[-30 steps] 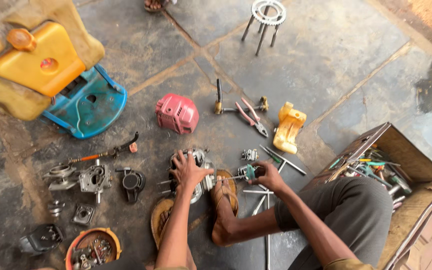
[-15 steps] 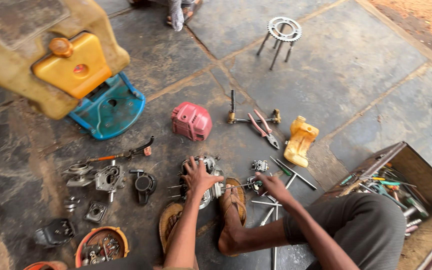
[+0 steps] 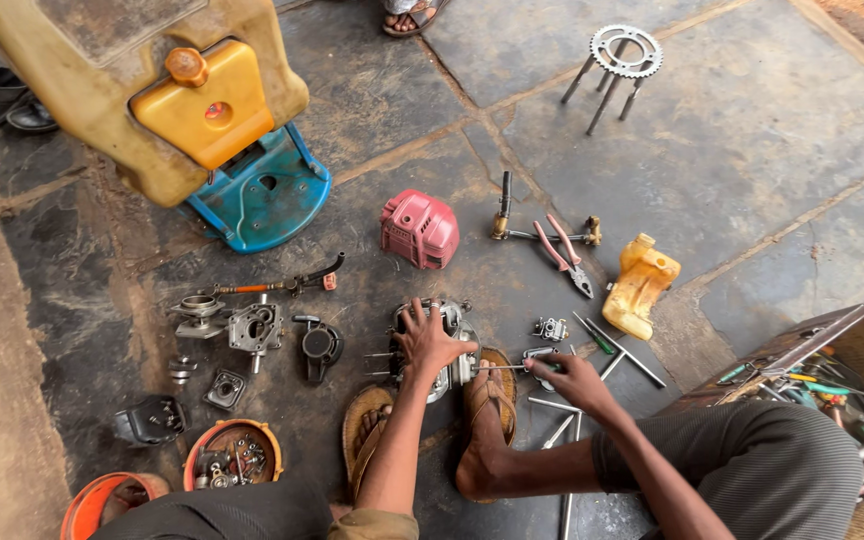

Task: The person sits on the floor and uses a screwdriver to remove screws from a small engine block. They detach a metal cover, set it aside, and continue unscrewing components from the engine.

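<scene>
My left hand point(image 3: 430, 343) presses down on a small grey engine block point(image 3: 452, 330) that lies on the stone floor between my sandalled feet. My right hand point(image 3: 574, 380) grips a thin screwdriver point(image 3: 505, 368) whose shaft points left into the side of the block. My right foot point(image 3: 490, 400) sits just behind the block, touching it. A small metal carburettor part point(image 3: 550, 329) lies just right of the block.
A pink engine cover point(image 3: 419, 229), pliers point(image 3: 564, 253), a yellow small tank point(image 3: 640, 284) and loose rods lie beyond. Engine parts point(image 3: 252, 328) and orange bowls point(image 3: 234, 453) sit left. An open toolbox point(image 3: 814, 372) stands right. A large yellow tank on a blue base point(image 3: 262, 195) is far left.
The view has tilted and shifted, so everything slides right and down in the frame. Both hands stay on the engine block and the screwdriver.
</scene>
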